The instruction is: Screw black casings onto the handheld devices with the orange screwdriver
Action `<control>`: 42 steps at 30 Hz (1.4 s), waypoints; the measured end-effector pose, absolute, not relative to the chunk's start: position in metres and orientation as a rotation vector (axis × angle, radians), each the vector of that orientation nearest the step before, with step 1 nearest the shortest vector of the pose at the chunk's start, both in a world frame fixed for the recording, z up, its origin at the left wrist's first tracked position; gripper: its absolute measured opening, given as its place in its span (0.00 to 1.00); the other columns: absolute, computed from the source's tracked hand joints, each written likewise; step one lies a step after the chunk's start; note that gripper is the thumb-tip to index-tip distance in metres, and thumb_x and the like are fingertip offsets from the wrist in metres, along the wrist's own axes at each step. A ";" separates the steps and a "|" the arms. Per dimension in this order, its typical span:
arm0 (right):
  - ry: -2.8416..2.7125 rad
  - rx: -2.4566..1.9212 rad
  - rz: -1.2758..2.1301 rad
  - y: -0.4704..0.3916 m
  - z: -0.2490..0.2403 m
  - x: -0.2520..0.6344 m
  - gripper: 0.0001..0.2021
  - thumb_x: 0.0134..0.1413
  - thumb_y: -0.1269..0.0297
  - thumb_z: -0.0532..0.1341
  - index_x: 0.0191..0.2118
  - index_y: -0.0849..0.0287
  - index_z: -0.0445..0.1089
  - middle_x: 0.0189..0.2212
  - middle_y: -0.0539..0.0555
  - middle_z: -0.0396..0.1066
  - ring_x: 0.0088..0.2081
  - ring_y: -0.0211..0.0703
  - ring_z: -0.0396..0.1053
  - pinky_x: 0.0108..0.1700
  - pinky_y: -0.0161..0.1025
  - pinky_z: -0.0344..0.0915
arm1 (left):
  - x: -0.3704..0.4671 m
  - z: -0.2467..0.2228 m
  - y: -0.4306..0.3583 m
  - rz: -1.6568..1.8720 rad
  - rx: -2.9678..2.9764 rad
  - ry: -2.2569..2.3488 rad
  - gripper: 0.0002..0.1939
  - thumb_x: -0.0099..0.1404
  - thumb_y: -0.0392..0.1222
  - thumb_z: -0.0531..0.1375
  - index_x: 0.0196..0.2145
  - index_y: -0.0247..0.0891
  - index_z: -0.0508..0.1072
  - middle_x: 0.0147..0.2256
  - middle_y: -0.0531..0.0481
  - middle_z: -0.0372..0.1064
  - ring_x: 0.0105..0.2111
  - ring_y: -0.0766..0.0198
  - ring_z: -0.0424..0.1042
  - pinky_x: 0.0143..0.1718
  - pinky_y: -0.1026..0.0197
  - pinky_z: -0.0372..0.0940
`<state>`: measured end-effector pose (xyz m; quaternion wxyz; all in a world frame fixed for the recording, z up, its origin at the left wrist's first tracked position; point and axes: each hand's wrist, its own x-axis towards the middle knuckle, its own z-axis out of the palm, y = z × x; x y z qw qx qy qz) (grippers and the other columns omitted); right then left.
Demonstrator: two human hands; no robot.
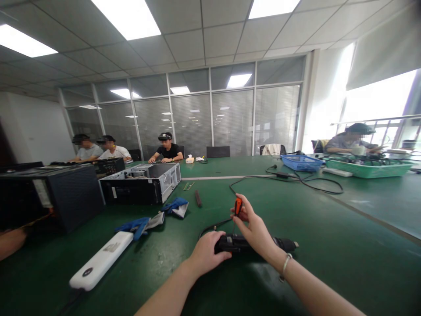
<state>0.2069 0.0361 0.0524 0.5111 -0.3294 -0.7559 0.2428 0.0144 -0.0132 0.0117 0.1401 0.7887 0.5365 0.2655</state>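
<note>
My right hand [258,230] grips the orange and black handle of a screwdriver [238,206], held upright with its thin shaft pointing down. Below it, a long black corded tool [241,244] that looks like an electric screwdriver lies crosswise on the green table [315,281]. My left hand [205,252] is wrapped round the left end of this tool, thumb on the near side. The shaft meets or ends close to the tool's upper side; its tip is too small to make out. At the right, the tool narrows to a pale tip.
Left are a white power strip [101,260], blue-grey gloves [141,226], an open computer case [131,191] and a dark case [74,193]. Blue [301,163] and green baskets [368,169] stand back right, near a black cable [319,188]. Several people sit around; another person's hand [11,242] shows far left.
</note>
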 end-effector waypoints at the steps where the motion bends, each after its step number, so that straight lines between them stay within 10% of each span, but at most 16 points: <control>1: -1.816 -0.825 0.532 0.036 0.052 0.207 0.32 0.55 0.61 0.57 0.64 0.53 0.49 0.38 0.53 0.72 0.38 0.45 0.73 0.44 0.43 0.70 | 0.014 0.011 -0.013 0.768 2.279 1.550 0.30 0.56 0.51 0.66 0.54 0.39 0.68 0.51 0.42 0.69 0.50 0.51 0.68 0.54 0.53 0.61; 42: -1.841 -0.838 0.519 0.033 0.052 0.211 0.30 0.57 0.60 0.56 0.64 0.53 0.49 0.38 0.53 0.72 0.38 0.44 0.73 0.44 0.40 0.69 | 0.016 0.015 -0.018 0.753 2.237 1.553 0.30 0.55 0.49 0.66 0.54 0.38 0.68 0.50 0.42 0.70 0.50 0.50 0.68 0.53 0.54 0.60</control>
